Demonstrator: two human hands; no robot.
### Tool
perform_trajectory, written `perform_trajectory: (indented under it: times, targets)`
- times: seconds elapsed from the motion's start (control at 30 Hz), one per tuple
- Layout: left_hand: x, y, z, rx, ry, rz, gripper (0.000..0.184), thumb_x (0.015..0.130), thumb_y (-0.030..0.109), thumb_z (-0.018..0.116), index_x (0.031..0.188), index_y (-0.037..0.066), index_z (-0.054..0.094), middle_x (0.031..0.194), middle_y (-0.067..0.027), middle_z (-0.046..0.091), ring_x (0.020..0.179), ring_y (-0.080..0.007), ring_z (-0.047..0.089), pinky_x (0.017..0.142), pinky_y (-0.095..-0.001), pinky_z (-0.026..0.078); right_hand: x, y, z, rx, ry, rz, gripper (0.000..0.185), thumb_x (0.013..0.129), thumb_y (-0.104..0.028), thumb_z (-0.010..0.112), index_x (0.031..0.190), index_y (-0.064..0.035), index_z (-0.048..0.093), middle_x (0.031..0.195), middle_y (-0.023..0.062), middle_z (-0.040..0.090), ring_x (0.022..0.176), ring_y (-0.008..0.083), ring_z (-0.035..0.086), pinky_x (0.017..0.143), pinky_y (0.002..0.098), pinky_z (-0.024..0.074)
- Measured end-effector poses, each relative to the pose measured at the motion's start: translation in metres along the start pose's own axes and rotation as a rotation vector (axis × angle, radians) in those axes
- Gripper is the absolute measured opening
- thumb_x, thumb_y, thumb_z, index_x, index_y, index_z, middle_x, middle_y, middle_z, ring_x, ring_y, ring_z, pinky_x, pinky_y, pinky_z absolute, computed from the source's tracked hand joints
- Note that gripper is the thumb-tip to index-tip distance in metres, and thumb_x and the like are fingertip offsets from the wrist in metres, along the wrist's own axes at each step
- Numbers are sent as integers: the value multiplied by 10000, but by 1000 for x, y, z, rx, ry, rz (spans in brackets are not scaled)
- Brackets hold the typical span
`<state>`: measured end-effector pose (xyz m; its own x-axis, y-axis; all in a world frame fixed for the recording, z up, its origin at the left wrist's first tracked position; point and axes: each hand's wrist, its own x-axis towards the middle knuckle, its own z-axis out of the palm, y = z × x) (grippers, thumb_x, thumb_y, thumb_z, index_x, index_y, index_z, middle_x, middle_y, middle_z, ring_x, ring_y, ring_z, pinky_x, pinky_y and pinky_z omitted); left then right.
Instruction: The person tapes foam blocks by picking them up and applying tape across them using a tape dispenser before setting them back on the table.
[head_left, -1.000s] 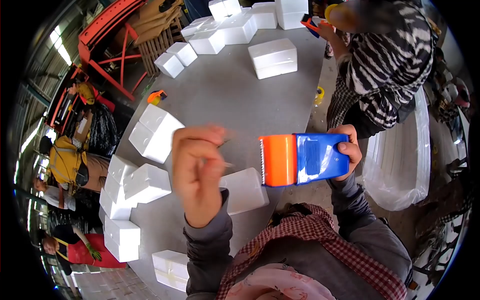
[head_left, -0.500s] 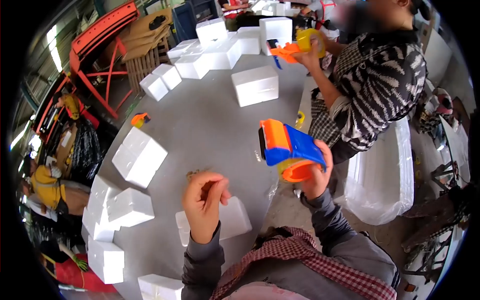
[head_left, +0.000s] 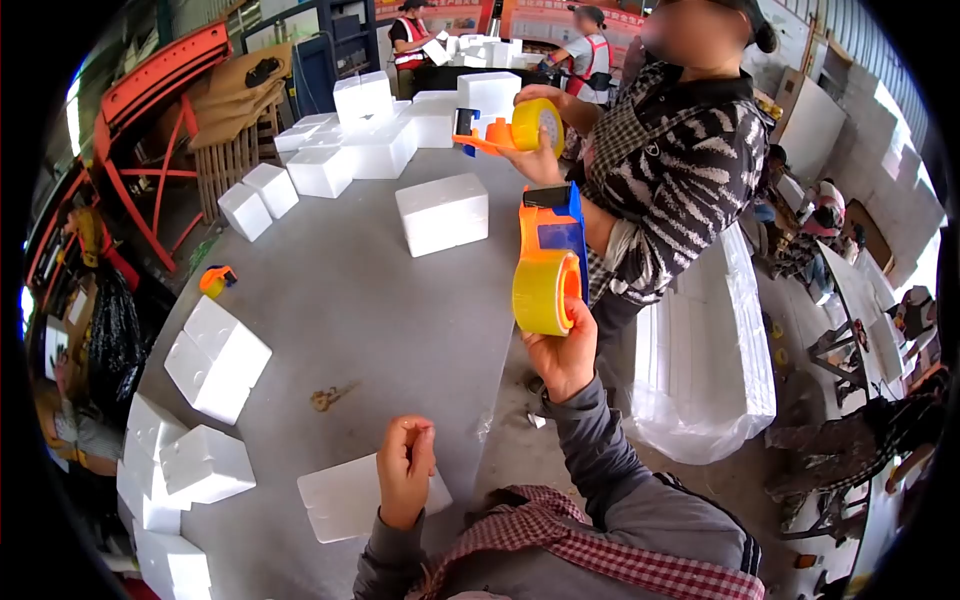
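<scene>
My right hand (head_left: 562, 352) grips a tape dispenser (head_left: 552, 232) in orange and blue, raised beyond the table's right edge. Its wide roll of yellow tape (head_left: 540, 292) faces me, and the black-edged head points up. My left hand (head_left: 404, 468) is closed, fingers curled against the thumb; whatever may be inside it is hidden. Below that hand, a white foam block (head_left: 335, 500) lies on the grey table (head_left: 390, 330), partly covered by the hand. Scissors (head_left: 330, 397) lie flat on the table farther forward.
Across from me a co-worker (head_left: 670, 190) holds another tape dispenser (head_left: 495, 135). A single foam block (head_left: 442, 213) stands mid-table. Foam blocks line the left edge (head_left: 215, 360) and pile up at the far end (head_left: 365, 140). A small tape dispenser (head_left: 216, 280) sits left; wrapped foam (head_left: 700, 350) is at right.
My right hand has turned the dispenser upright and brought the roll toward me. My left hand has lowered, uncovering the scissors. The view has tilted up and shifted right.
</scene>
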<state>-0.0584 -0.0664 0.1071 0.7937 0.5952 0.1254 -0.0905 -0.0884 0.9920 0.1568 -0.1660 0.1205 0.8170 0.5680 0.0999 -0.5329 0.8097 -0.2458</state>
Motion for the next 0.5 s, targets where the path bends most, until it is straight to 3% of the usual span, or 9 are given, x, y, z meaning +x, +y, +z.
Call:
perform_trajectory:
  times: [0.1, 0.17, 0.23, 0.3, 0.5]
  targets:
    - [-4, -10, 1, 35, 59, 12, 66, 864, 17, 508, 927, 2, 498, 684, -31, 518, 573, -77, 504, 529, -209, 399, -1, -4, 6, 65, 47, 4, 316, 822, -108, 434, 1119, -11, 480, 1023, 95, 585, 936, 228, 581, 810, 340, 483]
    - [-4, -24, -1, 139, 104, 148, 87, 826, 4, 561, 908, -24, 549, 797, -79, 611, 658, -126, 592, 601, -222, 453, -4, -5, 3, 56, -22, -11, 296, 826, -103, 426, 1101, -13, 490, 1007, 99, 590, 923, 227, 585, 802, 338, 485]
    - [-8, -26, -2, 172, 63, 140, 97, 801, 0, 586, 893, -27, 574, 834, -89, 627, 697, -138, 606, 629, -228, 462, -5, -7, 1, 53, -37, -26, 279, 830, -101, 422, 1082, -9, 499, 989, 104, 593, 910, 229, 589, 789, 340, 487]
    - [-14, -28, -1, 213, 15, 125, 106, 776, -5, 612, 879, -31, 599, 871, -98, 643, 737, -149, 621, 656, -234, 472, -2, -9, -8, 25, -262, -22, 315, 817, -147, 452, 1093, -5, 504, 1016, 94, 589, 939, 212, 570, 819, 337, 454]
    - [-28, -35, -2, 249, -10, 130, 110, 721, 2, 663, 830, 2, 647, 787, -103, 642, 690, -156, 602, 632, -243, 461, -19, -8, 1, -34, -196, -75, 296, 825, -153, 452, 1083, -21, 512, 988, 80, 599, 907, 208, 581, 793, 324, 460]
